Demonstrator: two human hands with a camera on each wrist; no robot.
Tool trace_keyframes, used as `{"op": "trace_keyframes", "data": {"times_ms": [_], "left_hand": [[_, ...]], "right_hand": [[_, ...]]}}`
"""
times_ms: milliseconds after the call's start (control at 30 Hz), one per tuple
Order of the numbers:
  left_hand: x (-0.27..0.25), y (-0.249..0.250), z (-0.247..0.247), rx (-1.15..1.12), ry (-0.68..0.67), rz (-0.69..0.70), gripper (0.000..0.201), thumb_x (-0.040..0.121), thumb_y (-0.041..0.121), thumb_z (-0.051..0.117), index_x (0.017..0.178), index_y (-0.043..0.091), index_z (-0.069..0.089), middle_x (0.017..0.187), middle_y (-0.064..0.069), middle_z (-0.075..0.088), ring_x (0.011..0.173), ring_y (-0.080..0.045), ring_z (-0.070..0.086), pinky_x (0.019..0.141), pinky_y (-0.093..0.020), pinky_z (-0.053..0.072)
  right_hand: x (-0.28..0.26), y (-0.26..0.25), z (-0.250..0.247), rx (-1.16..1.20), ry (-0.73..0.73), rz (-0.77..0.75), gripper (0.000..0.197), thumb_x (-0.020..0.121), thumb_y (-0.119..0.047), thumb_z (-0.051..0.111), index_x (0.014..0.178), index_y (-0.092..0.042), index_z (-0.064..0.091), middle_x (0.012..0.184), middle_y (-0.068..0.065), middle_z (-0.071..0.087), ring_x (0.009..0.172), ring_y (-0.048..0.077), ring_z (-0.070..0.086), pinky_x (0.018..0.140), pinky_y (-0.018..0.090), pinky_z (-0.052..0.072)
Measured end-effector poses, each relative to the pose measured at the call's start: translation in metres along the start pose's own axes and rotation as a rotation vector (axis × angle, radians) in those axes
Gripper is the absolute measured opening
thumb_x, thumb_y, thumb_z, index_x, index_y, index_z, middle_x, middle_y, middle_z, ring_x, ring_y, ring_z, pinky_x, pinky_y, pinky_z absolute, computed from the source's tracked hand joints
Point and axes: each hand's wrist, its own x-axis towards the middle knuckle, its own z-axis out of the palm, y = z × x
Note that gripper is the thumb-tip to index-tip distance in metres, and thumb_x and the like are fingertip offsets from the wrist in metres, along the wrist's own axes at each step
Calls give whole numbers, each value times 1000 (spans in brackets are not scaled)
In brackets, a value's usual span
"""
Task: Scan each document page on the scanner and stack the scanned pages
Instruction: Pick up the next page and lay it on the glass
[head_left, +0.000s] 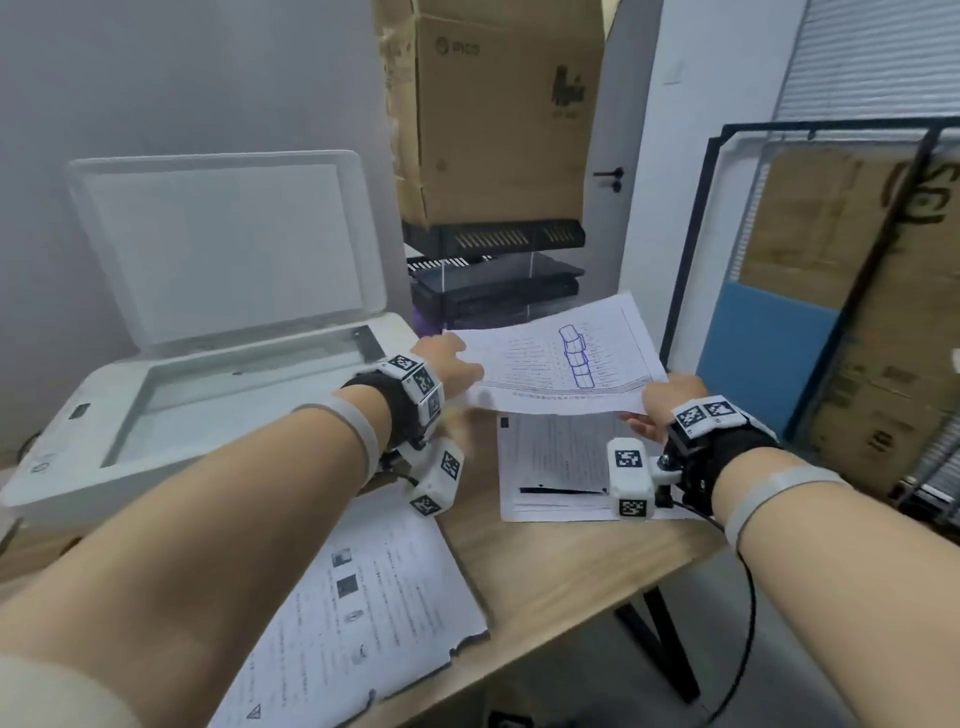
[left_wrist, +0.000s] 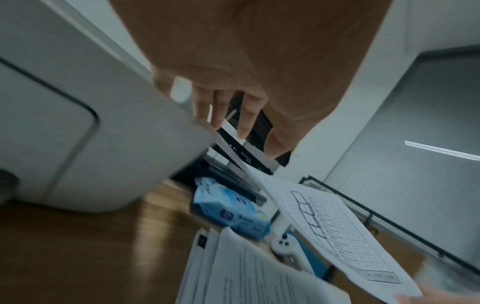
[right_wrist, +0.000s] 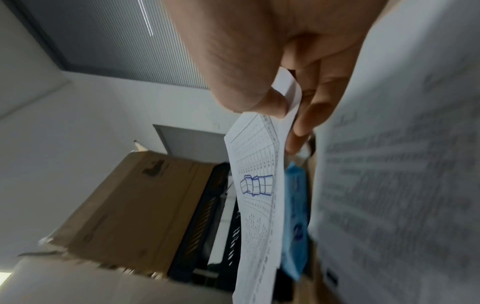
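Note:
A page with a blue box drawing (head_left: 545, 364) hangs in the air to the right of the scanner (head_left: 78, 467). My right hand (head_left: 657, 405) pinches its near right corner between thumb and forefinger (right_wrist: 292, 109). My left hand (head_left: 449, 364) holds its left edge, thumb on top and fingers (left_wrist: 244, 121) nearly straight beneath. The scanner lid (head_left: 223, 244) stands raised and the glass (head_left: 234, 395) is bare. One stack of printed pages (head_left: 550, 467) lies on the table under the held page. Another stack (head_left: 363, 597) lies near me, under my left forearm.
A tall cardboard box (head_left: 498, 114) sits on black paper trays (head_left: 498, 275) behind the table. A blue tissue pack (left_wrist: 228, 209) and a white controller (left_wrist: 283, 244) lie by the trays. Framed panels (head_left: 831, 286) lean at the right. The table's edge (head_left: 597, 608) runs diagonally near me.

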Motion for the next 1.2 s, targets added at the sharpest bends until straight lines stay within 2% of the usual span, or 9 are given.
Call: {"op": "trace_keyframes", "data": {"times_ms": [133, 200, 300, 433, 533, 667, 867, 1033, 1200], "left_hand": [[-2, 40, 38, -6, 89, 155, 51, 84, 30, 52, 135, 24, 51, 137, -6, 50, 117, -31, 54, 104, -44, 42], [-1, 55, 59, -60, 15, 188, 50, 86, 28, 54, 136, 21, 51, 141, -7, 47, 120, -29, 53, 102, -41, 44], [2, 63, 94, -40, -171, 160, 52, 87, 32, 57, 138, 25, 50, 142, -2, 49, 124, -25, 51, 104, -34, 43], [7, 55, 124, 32, -348, 104, 67, 68, 48, 61, 134, 38, 53, 147, 3, 45, 129, -22, 47, 110, -36, 38], [11, 42, 125, 47, -329, 93, 62, 73, 46, 64, 133, 38, 54, 150, 4, 41, 132, -21, 44, 112, -36, 35], [0, 13, 104, -64, -230, 69, 37, 83, 28, 67, 120, 25, 64, 130, 0, 58, 115, -20, 57, 101, -33, 45], [-47, -59, 63, -99, -130, -6, 17, 80, 25, 70, 96, 22, 73, 92, 2, 69, 87, -19, 66, 78, -27, 53], [-91, -117, 33, -18, -103, -138, 7, 77, 24, 75, 80, 22, 69, 79, 6, 64, 77, -16, 65, 67, -24, 50], [-134, -164, 24, -37, -203, -195, 36, 79, 34, 77, 112, 25, 67, 101, 8, 66, 92, -13, 63, 85, -29, 52]], "right_hand": [[19, 37, -52, -92, 148, 80, 25, 96, 1, 45, 112, 4, 63, 65, 17, 67, 65, 30, 64, 49, 28, 46], [24, 50, -68, -218, 148, 72, 29, 98, -1, 45, 120, 10, 59, 90, 23, 68, 68, 28, 62, 48, 28, 45], [31, 65, -83, -412, 142, 42, 37, 98, -4, 46, 133, 8, 51, 133, 26, 56, 114, 39, 58, 56, 27, 41], [31, 67, -81, -508, 206, 109, 47, 93, -13, 54, 138, 0, 47, 141, 23, 47, 130, 37, 46, 73, 23, 43], [22, 52, -65, -667, 392, -11, 46, 87, -21, 56, 131, -11, 48, 141, 19, 43, 132, 36, 37, 104, 45, 36], [7, 29, -5, -542, 17, -311, 19, 95, -20, 49, 97, -9, 65, 104, 15, 69, 95, 32, 66, 74, 30, 47], [-54, 33, 102, -397, -639, -171, 5, 91, -8, 56, 89, -9, 59, 82, 12, 59, 64, 20, 60, 62, 29, 51], [-84, 44, 145, -513, -748, -72, 6, 89, -8, 56, 88, -11, 61, 80, 15, 57, 66, 25, 56, 62, 34, 47], [-96, 56, 168, -511, -734, -149, 24, 88, -6, 63, 108, 6, 67, 80, 17, 65, 64, 25, 59, 58, 32, 51]]}}
